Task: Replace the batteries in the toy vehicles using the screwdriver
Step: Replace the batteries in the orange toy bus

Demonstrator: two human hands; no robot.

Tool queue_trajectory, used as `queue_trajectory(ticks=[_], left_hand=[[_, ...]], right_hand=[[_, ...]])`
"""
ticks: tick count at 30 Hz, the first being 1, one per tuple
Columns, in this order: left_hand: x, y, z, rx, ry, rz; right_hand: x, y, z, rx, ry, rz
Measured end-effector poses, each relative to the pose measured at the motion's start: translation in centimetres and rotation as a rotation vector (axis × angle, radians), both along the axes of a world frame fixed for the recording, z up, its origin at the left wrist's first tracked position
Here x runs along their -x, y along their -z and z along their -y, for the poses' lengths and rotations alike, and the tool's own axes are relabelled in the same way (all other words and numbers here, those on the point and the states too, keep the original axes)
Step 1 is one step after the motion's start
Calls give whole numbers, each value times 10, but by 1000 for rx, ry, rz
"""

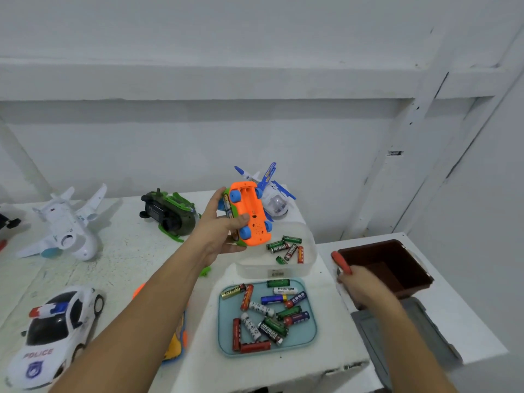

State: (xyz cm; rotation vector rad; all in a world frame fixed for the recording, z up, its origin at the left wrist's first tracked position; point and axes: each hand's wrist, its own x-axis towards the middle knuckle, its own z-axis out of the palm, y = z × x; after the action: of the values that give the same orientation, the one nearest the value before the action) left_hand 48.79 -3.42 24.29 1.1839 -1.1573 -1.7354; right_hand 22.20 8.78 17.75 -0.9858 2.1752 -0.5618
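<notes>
Over the white tabletop [136, 259], my left hand [224, 231] is gripping the upturned orange car [251, 214], right hand [360, 285] is clutching the screwdriver [341, 263].

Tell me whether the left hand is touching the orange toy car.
Touching. The head view shows the left hand gripping the orange toy car, thumb pressed on its underside.

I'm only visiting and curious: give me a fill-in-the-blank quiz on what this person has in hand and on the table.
1. The left hand holds a toy car whose underside is ____.
2. The right hand grips a screwdriver with a ____ handle.
3. The white car at lower left bears the word ____.
4. Loose batteries lie in a clear tub and a ____ tray.

Missing words: orange; red; POLICE; blue.
</notes>
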Motion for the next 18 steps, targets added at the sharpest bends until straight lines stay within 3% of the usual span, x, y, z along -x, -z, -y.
queue_trajectory(ticks=[3, 10, 18], left_hand=[[1, 0, 0, -16, -13, -27], [1, 2, -3, -22, -9, -47], [10, 6, -18, -6, -47, -70]], right_hand=[[-17, 33, -19, 203, 140, 223], [-4, 37, -28, 258, 332, 400], [-3, 22, -15, 268, 139, 410]])
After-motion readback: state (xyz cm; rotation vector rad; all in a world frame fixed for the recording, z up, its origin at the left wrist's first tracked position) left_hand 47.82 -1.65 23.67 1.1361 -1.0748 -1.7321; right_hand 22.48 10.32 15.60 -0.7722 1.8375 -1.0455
